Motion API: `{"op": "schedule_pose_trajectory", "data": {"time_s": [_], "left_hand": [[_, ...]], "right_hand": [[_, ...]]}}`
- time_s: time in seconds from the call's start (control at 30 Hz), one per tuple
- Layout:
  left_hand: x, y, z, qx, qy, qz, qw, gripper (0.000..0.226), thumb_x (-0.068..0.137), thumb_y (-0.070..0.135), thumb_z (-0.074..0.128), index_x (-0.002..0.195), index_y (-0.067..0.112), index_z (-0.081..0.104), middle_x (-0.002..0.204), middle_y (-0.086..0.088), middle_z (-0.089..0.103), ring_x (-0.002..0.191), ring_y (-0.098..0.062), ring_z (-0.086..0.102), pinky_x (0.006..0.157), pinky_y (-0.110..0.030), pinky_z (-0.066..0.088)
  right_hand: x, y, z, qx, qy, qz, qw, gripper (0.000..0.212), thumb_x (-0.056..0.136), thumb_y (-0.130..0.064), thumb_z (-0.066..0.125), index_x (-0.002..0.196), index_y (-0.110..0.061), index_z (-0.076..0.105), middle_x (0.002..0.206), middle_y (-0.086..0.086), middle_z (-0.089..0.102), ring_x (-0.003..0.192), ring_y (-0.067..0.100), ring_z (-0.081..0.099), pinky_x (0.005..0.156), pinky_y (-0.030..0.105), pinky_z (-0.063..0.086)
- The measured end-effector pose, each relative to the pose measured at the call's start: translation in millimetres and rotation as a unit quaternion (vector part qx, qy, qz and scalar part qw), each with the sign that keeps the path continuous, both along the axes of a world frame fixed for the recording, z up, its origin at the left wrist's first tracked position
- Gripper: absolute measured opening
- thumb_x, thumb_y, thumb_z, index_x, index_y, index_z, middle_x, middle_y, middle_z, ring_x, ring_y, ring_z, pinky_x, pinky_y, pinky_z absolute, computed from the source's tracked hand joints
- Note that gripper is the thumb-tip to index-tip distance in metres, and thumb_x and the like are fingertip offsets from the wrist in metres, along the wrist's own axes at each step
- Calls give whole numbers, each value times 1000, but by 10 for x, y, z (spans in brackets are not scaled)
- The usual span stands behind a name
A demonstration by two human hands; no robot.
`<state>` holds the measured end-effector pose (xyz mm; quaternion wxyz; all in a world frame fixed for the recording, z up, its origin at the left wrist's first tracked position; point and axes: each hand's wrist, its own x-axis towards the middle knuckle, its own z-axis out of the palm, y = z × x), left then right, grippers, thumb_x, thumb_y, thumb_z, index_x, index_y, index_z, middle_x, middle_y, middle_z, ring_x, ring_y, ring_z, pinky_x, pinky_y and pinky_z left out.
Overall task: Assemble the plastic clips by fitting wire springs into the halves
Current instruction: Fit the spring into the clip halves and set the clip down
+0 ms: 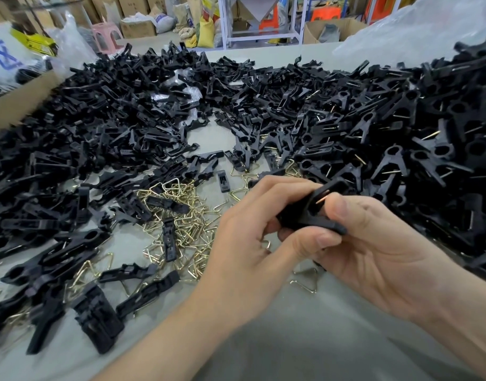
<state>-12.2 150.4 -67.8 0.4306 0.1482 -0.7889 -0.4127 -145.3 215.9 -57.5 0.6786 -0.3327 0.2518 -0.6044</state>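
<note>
Both hands meet over the near centre of the desk (291,342), and between them they grip one black clip (310,215).

Left hand (250,237): the fingers (280,188) are curled over the top of the clip. The thumb presses up against its lower edge, so the clip is pinched between them.

Right hand (379,259): the thumb lies on top of the clip's right end, just beside a short copper-coloured length of wire spring (322,200) that shows in the clip's opening. The remaining fingers of this hand pass under the clip and are hidden. How they lie cannot be told beyond that the hand is closed around the part.

The clip is held clear of the desk surface and tilted, with its far end higher.

Stock on the desk:
- A wide heap of loose black clip halves (85,119) covers the left and far side.
- A heap of assembled clips (428,138), with wire ends protruding, rises on the right.
- A scatter of brass-coloured triangular wire springs (187,221) lies left of the hands, mixed with several stray halves.

Surroundings: a cardboard box (14,105) sits at the left edge, and a clear plastic bag (428,31) lies behind the right heap. A pink stool (107,37) stands on the floor beyond the desk.
</note>
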Motion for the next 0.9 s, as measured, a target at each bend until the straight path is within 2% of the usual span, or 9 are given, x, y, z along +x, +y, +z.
{"op": "schedule_pose_trajectory", "data": {"time_s": [0.1, 0.23, 0.3, 0.37, 0.47, 0.57, 0.63, 0.8, 0.9], "left_hand": [[12, -14, 31, -13, 1, -1, 1000, 40, 87, 53, 52, 112, 23, 61, 105, 11, 60, 97, -7, 60, 77, -18, 49], [23, -25, 47, -48, -3, 8, 999, 27, 89, 29, 59, 110, 13, 62, 119, 2, 60, 107, -11, 60, 76, -21, 51], [26, -32, 29, -65, -14, 24, 997, 26, 90, 23, 58, 112, 10, 61, 124, -1, 58, 111, -9, 58, 79, -14, 48], [34, -66, 20, -115, -37, 75, 990, 28, 88, 22, 62, 112, 7, 64, 116, 0, 61, 105, -3, 58, 83, -11, 45], [61, -136, 13, -169, -66, 134, 974, 33, 81, 28, 70, 111, 14, 69, 94, 12, 65, 82, 2, 57, 75, -11, 47], [58, -130, 9, -72, -46, 126, 988, 37, 72, 36, 78, 107, 31, 64, 93, 17, 70, 79, 1, 65, 72, -12, 50], [52, -136, -12, -6, -21, 91, 996, 36, 72, 27, 78, 104, 34, 62, 95, 17, 70, 78, -1, 67, 73, -11, 51], [53, -138, -43, 19, -13, 79, 997, 34, 74, 19, 77, 101, 37, 65, 89, 12, 72, 71, -2, 65, 68, -14, 52], [62, -145, -48, 25, -5, 79, 997, 35, 74, 23, 78, 101, 41, 65, 89, 14, 72, 71, -4, 66, 69, -15, 51]], "right_hand": [[-16, -6, 16, 7, -15, 20, 1000, 62, 71, -27, 80, 92, 25, 53, 98, 28, 63, 94, 26, 69, 79, 24, 54], [-55, -1, 41, 9, -28, 60, 998, 41, 74, -31, 77, 100, -1, 72, 105, 18, 70, 100, 21, 67, 82, 24, 54], [-95, -21, 34, 32, 18, 28, 999, 48, 65, -36, 83, 100, -5, 72, 107, 18, 68, 99, 24, 66, 79, 26, 55], [-155, -49, 43, 58, 89, -34, 994, 55, 59, -31, 87, 101, -1, 67, 96, 19, 68, 84, 24, 69, 69, 27, 58], [-234, -72, 87, 39, 242, -109, 963, 24, 62, -21, 80, 80, -10, 70, 76, 11, 69, 67, 20, 66, 59, 26, 55], [-237, -65, 108, 8, 303, -149, 941, 13, 62, -31, 71, 65, -18, 70, 68, 6, 66, 58, 19, 59, 53, 25, 50], [-243, -66, 97, 3, 297, -176, 938, 15, 62, -31, 70, 65, -16, 68, 66, 7, 64, 56, 19, 56, 51, 26, 49], [-289, -72, 113, -14, 273, -194, 942, 11, 71, -20, 70, 65, -13, 65, 65, 6, 59, 55, 19, 55, 51, 26, 49], [-306, -65, 144, -11, 261, -170, 950, 13, 70, -24, 67, 66, -12, 66, 65, 6, 60, 56, 18, 56, 52, 26, 50]]}}
